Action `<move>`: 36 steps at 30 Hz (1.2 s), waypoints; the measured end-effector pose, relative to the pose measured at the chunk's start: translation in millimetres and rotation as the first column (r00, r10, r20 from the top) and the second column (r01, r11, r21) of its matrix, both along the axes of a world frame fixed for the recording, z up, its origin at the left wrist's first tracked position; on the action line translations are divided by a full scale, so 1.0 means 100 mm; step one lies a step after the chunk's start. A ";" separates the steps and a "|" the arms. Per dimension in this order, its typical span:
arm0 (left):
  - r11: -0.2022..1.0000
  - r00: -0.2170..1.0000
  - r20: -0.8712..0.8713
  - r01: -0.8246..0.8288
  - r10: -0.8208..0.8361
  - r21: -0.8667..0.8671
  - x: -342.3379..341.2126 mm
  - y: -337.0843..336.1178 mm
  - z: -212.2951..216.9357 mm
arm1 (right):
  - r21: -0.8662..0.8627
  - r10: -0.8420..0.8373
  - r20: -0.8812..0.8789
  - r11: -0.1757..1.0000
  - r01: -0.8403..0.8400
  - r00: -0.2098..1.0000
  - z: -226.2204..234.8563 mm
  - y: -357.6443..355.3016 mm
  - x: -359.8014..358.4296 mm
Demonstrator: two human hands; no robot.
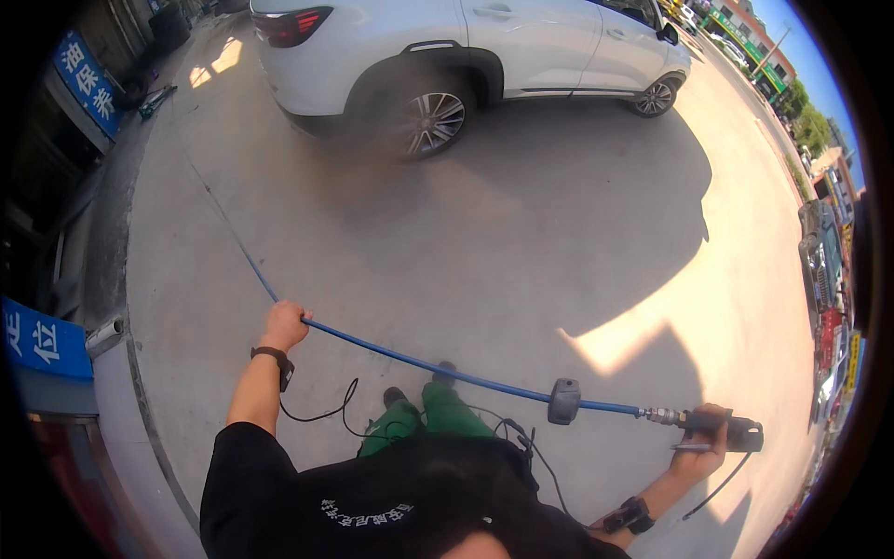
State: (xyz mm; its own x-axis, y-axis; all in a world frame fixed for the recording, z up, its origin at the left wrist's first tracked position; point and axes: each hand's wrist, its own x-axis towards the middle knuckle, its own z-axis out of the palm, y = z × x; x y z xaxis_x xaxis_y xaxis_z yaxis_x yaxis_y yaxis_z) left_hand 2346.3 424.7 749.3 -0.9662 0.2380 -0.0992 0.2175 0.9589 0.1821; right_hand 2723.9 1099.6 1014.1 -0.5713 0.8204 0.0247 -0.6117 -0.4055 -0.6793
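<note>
My left hand point(284, 326) is closed around a blue air hose point(419, 361), which stretches taut across my front and runs off toward the far left. At the hose's right end, past a metal coupling point(659, 415), my right hand point(700, 456) grips a black tyre inflator point(742, 434) with a silver lever. A short thin black hose point(724, 484) dangles from it. A black hose stopper block point(563, 402) sits on the blue hose between my hands, nearer the right one. My fingers partly hide the inflator's body.
A white car point(549, 47) stands ahead, its rear wheel point(433, 123) nearest me, on concrete ground point(484, 242). Blue signs point(86, 82) and a building edge line the left side. Tyres point(168, 28) stand far left. Parked cars point(824, 270) are at right. Black cables hang about my body.
</note>
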 end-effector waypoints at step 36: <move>0.599 0.854 0.072 -0.419 0.516 0.682 -0.76 3.35 0.33 | -0.047 0.122 0.190 0.992 -0.115 0.974 -0.95 3.08 -3.56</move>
